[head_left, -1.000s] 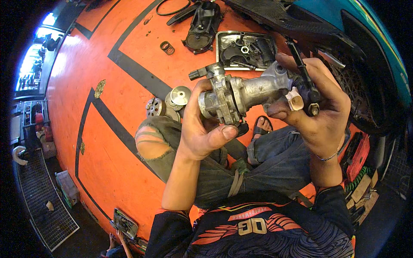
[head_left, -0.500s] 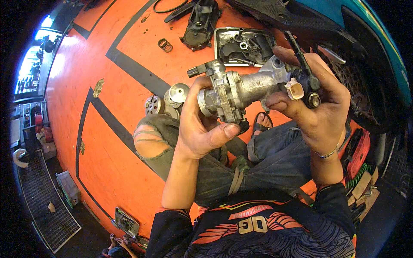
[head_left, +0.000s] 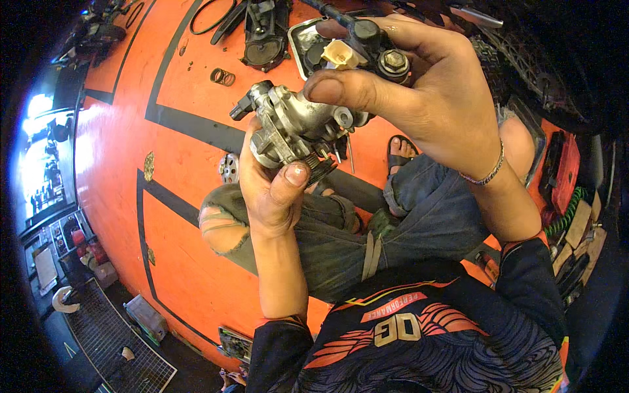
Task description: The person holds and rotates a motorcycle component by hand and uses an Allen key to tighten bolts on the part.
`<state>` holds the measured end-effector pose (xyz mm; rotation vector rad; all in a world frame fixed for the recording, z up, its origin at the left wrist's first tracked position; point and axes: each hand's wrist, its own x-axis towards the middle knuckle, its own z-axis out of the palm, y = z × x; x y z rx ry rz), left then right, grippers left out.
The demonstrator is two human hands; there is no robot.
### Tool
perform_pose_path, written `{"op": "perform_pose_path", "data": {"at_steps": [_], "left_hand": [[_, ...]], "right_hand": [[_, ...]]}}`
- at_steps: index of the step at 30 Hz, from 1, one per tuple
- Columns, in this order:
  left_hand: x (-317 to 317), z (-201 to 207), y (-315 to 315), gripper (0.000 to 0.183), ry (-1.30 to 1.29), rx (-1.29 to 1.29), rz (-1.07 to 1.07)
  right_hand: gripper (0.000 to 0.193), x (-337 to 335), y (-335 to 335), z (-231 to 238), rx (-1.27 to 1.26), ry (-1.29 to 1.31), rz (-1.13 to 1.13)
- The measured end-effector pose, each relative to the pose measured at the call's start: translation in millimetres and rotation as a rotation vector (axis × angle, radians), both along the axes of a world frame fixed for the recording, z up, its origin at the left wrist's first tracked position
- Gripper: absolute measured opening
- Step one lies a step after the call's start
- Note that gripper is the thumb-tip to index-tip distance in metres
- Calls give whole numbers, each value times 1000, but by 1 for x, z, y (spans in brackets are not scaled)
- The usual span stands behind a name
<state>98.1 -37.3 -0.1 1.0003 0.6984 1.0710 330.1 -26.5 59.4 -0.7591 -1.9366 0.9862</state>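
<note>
A metal throttle body is raised above my crossed legs, joined to a silvery intake pipe. My left hand is closed round the throttle body's lower end, thumb across its near side. At the pipe's upper end sits a fuel injector with a cream connector, a black cap and a bolt. My right hand grips that end, its thumb beside the connector and its fingers behind. A black hose leads off the cap. The right fingertips are partly hidden.
On the orange floor lie a coil spring, a black cover, a black belt or ring and a round metal part. A metal tray is partly behind my right hand. A red case and green coiled hose are at right.
Both hands have carried the throttle body and pipe to the left, tilting them so the injector end now points more toward me. The view has shifted too. Both grips stay closed.
</note>
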Motion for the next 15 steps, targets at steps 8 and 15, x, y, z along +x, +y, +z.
{"op": "perform_pose_path", "data": {"at_steps": [8,15], "left_hand": [[2,3,1,96,7,-6,44],[-2,3,1,94,-39,-33,74]], "right_hand": [[32,-38,-22,-5,-179,139,-600],[51,-46,-23,-9,-243,285,-585]]}}
